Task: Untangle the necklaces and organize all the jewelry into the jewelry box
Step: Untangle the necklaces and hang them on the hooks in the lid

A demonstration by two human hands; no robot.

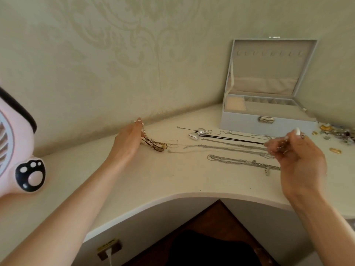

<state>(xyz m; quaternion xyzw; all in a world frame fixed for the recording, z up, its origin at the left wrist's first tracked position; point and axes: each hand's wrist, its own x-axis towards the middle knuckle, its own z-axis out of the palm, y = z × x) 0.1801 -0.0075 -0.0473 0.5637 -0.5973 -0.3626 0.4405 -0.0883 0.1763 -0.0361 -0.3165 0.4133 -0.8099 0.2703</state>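
The left hand (128, 140) grips a knotted tangle of pearl-beaded and gold-toned necklaces (155, 145) on the smooth cream desk (172, 179). The right hand (301, 164) pinches the ends of thin silver chains (236, 149) lying in straight rows. Behind them stands the pale grey rectangular jewelry box (249, 123), open and fabric-lined.

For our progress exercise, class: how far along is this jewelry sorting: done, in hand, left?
Done: several silver chains and the bow necklace lie separated in rows. In hand: left hand grips the pearl-and-gold tangle; right hand pinches chain ends. Left: the jewelry box stands open, seemingly empty; small pieces wait beside it.
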